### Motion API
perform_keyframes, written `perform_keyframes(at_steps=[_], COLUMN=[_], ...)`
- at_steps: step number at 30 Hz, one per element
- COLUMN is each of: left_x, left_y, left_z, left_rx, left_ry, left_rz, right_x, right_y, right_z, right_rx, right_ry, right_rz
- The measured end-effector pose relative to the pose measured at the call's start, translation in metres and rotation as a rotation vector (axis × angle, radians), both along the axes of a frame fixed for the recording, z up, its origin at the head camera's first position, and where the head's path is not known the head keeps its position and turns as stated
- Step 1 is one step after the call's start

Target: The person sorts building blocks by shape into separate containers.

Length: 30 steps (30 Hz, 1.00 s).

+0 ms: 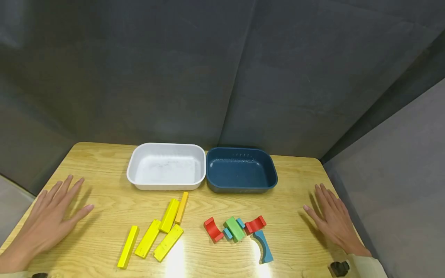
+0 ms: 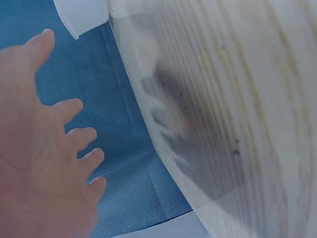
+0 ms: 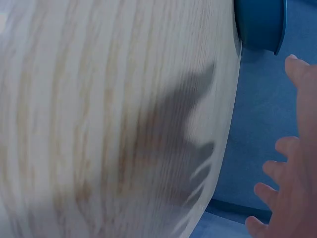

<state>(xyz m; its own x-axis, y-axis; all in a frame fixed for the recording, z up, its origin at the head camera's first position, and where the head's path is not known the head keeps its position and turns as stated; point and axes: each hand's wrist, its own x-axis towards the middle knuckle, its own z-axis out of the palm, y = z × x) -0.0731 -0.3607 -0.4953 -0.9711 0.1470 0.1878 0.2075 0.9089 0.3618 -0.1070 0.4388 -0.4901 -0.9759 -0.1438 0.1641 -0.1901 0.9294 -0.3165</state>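
Note:
My left hand point(image 1: 52, 218) is held over the left side of the table with its fingers straight and spread, holding nothing. On the right side my right hand point(image 1: 333, 220) hovers in the same way, casting a shadow on the wood. Nearest the left hand is a yellow block point(image 1: 128, 247), one of several yellow blocks point(image 1: 168, 243) lying left of the middle. A blue arch block point(image 1: 263, 247) lies closest to the right hand. Beside it are a red curved block point(image 1: 255, 224), another red curved block point(image 1: 213, 230), a green block point(image 1: 234, 229) and two small blue blocks point(image 1: 227, 234).
A white bin point(image 1: 167, 186) and a dark blue bin point(image 1: 241, 190) stand side by side at the table's back edge, with nothing inside. Dark grey cloth point(image 1: 194, 77) hangs behind the wooden table point(image 1: 104, 154). More grey cloth point(image 1: 396, 173) borders the right side.

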Motion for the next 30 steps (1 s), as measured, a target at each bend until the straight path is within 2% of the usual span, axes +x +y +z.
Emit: perform_keyframes(at_steps=[9,17,24,30], left_x=[-0.001,-0.008,-0.019,-0.026], left_y=[0.001,0.005,0.015,0.027], left_z=[0.004,0.011,0.016,0.021], left_rx=[0.037,0.033,0.064,0.127], left_ry=[-0.051,-0.041,-0.026,-0.051], left_rz=[-0.004,-0.001,-0.031,-0.015], right_x=[-0.001,-0.003,-0.003,-0.005], right_y=[-0.003,-0.006,-0.011,-0.018], right_z=[0.002,0.005,0.009,0.013], right_rx=[-0.007,-0.009,-0.016,-0.025], right_ry=[-0.008,0.046,0.06,0.108], right_rz=[0.004,0.022,0.03,0.062])
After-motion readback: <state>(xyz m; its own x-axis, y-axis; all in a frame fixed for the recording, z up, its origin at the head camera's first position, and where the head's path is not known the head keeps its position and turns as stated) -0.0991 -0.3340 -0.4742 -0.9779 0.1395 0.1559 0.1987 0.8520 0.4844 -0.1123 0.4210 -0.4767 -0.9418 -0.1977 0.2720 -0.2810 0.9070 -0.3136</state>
